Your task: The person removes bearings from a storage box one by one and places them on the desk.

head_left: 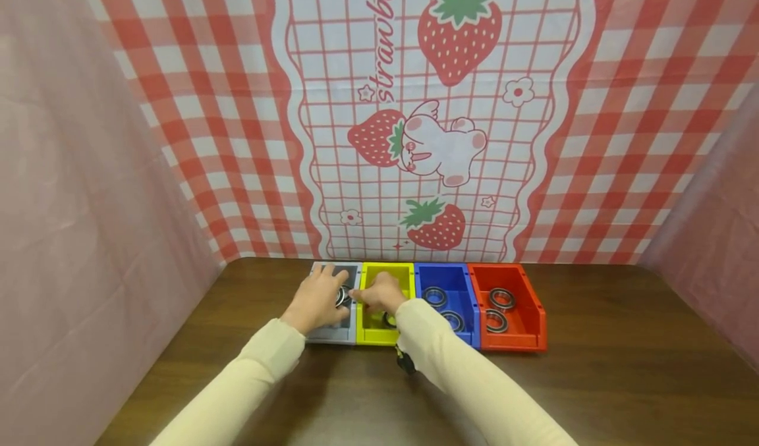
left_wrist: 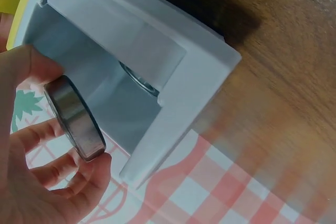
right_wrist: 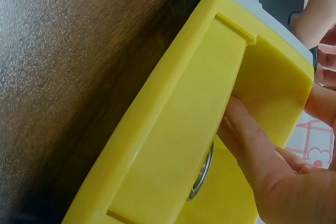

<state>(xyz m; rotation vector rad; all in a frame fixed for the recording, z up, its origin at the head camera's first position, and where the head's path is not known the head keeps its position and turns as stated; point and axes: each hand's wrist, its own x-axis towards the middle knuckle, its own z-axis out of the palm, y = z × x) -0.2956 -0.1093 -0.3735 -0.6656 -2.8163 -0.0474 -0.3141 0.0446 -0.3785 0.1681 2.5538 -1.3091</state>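
Note:
A ball bearing (left_wrist: 76, 119) stands on edge between the thumb and fingertips of my left hand (head_left: 319, 298), over the grey bin (left_wrist: 202, 66). Another bearing (left_wrist: 139, 78) lies inside that bin, partly hidden by its front lip. My right hand (head_left: 382, 293) is at the yellow bin (right_wrist: 157, 135); in the right wrist view its thumb dips past the front wall and a finger extends toward the left hand's bearing. Nothing shows in its grasp. One bearing (right_wrist: 202, 174) lies in the yellow bin, mostly behind the front wall.
To the right, the blue bin (head_left: 446, 275) and the red bin (head_left: 536, 331) each hold two bearings. All the bins stand side by side on a brown wooden table (head_left: 617, 340), against a strawberry-print cloth (head_left: 445, 169). A black device (head_left: 406, 362) sits at my right wrist.

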